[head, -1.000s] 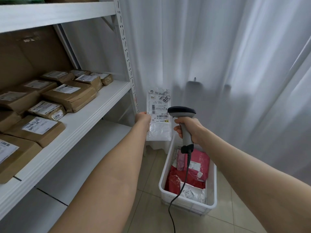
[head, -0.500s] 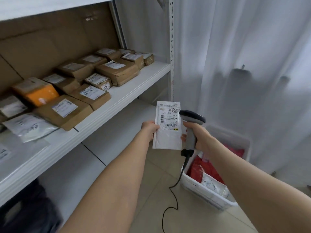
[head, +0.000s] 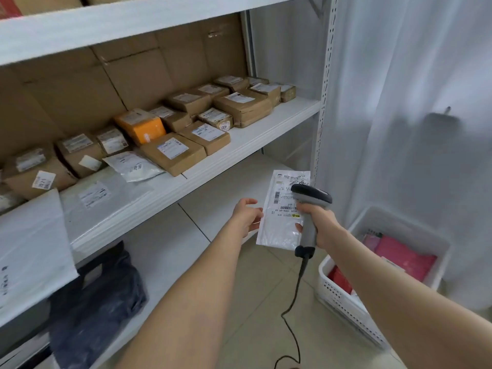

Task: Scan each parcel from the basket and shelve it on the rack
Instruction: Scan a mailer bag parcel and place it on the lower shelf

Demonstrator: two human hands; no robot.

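Left hand (head: 246, 217) gripping edge of flat white labelled parcel (head: 277, 233), right hand (head: 320, 225) clamped on grey scanner (head: 311, 195)

A white sticker (head: 224, 127) on the small brown cardboard box (head: 214, 117), far right on the shelf (head: 266, 123), reads "4001"; other labels are illegible.

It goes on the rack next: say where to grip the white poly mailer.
Pinch the white poly mailer by its left long edge, from the left: it is flat, near upright, its label fills the top, the barcode scanner covers its right side.
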